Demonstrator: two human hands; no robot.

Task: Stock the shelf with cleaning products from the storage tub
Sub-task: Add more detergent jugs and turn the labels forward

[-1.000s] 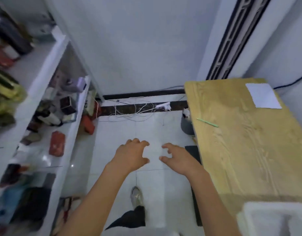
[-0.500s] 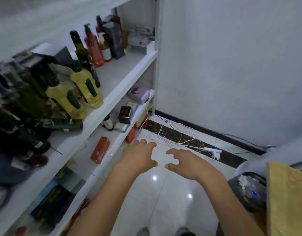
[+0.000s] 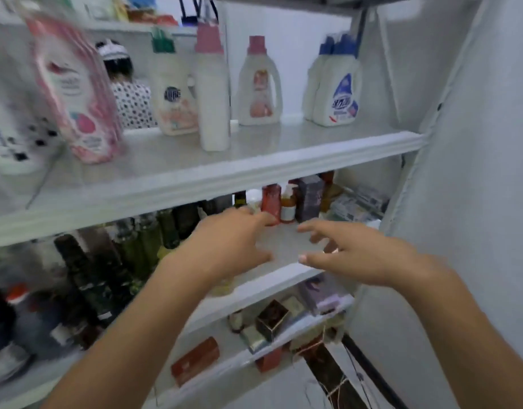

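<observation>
left hand (image 3: 225, 243) and right hand (image 3: 354, 255) outstretched, fingers spread, empty, before shelf (image 3: 254, 169)

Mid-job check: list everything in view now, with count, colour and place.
pouch: count blurred, pink, top shelf left
green-cap bottle: 1, white, top shelf middle
pink-cap bottles: 2, white, top shelf middle
blue-cap bottles: 2, white, top shelf right
dark bottles: many, dark, middle shelf left
red box: 1, red, lower shelf
left hand: 1, open, empty, at middle shelf
right hand: 1, open, empty, at middle shelf
</observation>
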